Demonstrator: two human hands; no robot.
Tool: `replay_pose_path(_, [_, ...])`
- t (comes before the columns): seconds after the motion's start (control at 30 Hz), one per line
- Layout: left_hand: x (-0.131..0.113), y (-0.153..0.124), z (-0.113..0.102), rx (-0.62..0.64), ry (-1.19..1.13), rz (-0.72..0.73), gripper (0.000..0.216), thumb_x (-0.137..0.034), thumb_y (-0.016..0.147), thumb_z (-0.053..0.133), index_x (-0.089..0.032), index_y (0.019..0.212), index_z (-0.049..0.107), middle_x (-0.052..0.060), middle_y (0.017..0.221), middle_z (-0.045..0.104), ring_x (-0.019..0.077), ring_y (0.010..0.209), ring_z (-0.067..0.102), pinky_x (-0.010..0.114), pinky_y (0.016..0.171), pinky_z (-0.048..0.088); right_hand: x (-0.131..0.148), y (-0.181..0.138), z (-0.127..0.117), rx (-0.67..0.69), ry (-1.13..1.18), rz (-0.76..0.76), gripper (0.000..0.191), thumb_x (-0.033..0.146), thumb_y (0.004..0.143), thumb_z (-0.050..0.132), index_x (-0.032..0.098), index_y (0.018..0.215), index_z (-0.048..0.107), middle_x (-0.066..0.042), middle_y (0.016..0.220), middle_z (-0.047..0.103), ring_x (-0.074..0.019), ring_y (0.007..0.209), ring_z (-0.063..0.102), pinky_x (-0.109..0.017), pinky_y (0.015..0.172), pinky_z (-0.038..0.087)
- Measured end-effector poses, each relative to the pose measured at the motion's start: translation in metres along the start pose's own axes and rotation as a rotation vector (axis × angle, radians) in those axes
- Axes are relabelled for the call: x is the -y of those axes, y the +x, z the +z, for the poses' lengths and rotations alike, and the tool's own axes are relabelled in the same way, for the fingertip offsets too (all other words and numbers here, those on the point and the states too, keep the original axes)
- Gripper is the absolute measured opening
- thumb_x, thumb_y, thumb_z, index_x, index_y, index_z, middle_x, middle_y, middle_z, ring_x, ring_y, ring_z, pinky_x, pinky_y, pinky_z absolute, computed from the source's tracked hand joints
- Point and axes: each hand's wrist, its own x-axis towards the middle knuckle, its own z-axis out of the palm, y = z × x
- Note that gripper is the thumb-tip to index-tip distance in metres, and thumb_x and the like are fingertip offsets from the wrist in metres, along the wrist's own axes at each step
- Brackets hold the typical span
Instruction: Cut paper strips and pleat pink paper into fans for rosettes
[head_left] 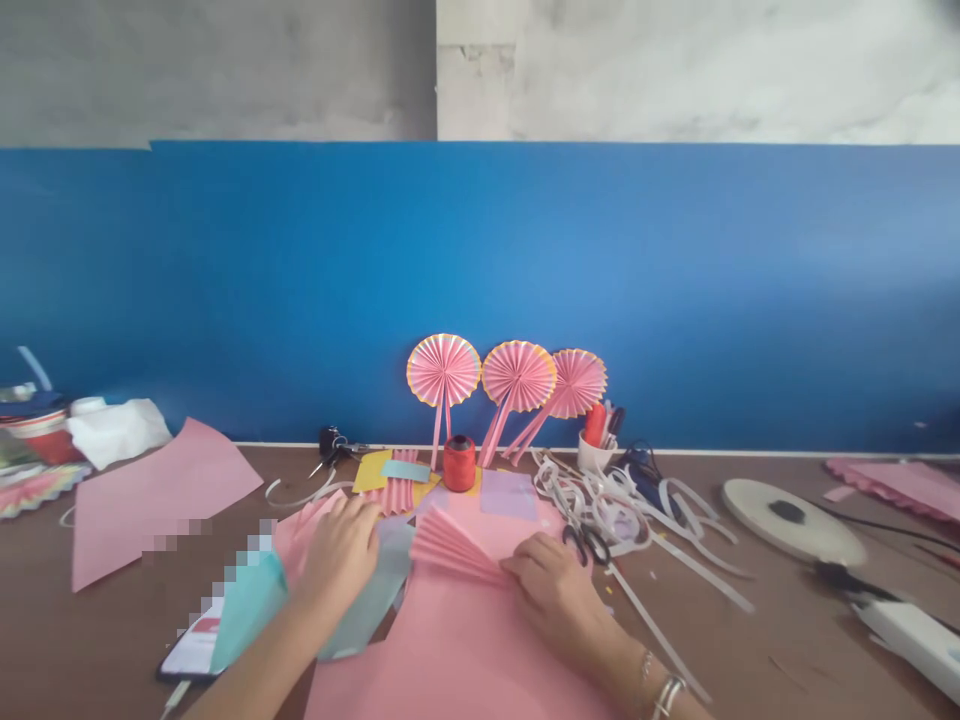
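A pleated pink paper (454, 548) lies fanned out in front of me, its folds narrowing to the right. My right hand (555, 590) pinches that narrow end, fingers closed. To the left, my left hand (341, 545) has its fingers curled over a second pleated pink piece (300, 530); the fingertips are mostly hidden. A large flat pink sheet (457, 650) spreads beneath both hands. Grey-green paper (367, 590) and turquoise paper (251, 600) lie by my left forearm. Black-handled scissors (587, 545) rest just beyond my right hand.
Three round pink paper fans (444, 370) lean against the blue wall panel (300, 280), behind a red thread spool (459, 465). Tangled white strips (619, 505) and a white cup (595, 452) with pens stand right. A phone (191, 650) lies left, a glue gun (907, 635) far right.
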Motion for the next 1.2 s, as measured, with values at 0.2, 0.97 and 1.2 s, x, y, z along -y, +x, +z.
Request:
replay_pose_path(0.2, [-0.002,0.021,0.012,0.05,0.129,0.037,0.02,-0.01,0.078,0.047,-0.016,0.085,0.065,0.009,0.088,0.064,0.0264,0.092,0.054,0.038,0.079,0.038,-0.004,0.001,0.001,-0.242,-0.009,0.094,0.024,0.006,0.08,0.047,0.017,0.09,0.066,-0.007,0.081,0.062,-0.0207,0.079,0.053,-0.033,0.071,0.04])
replay_pose_path(0.97, [-0.01,0.035,-0.088,-0.149,-1.038,-0.501,0.016,-0.036,0.072,0.048,-0.021,0.067,0.051,-0.005,0.055,0.045,0.0131,0.051,0.043,0.022,0.047,0.03,-0.013,-0.01,0.014,-0.103,-0.116,0.203,0.053,0.026,0.082,0.052,0.024,0.132,0.038,-0.011,0.124,0.054,-0.0289,0.111,0.052,-0.042,0.087,0.041])
replay_pose_path(1.2, [-0.037,0.027,-0.068,-0.055,-1.217,-0.397,0.016,-0.035,0.073,0.049,-0.021,0.067,0.054,-0.004,0.061,0.05,0.0152,0.06,0.047,0.024,0.057,0.035,0.021,0.001,-0.02,-0.321,0.003,0.146,0.067,0.037,0.089,0.045,0.019,0.146,0.015,-0.015,0.145,0.031,-0.0315,0.133,0.031,-0.048,0.103,0.035])
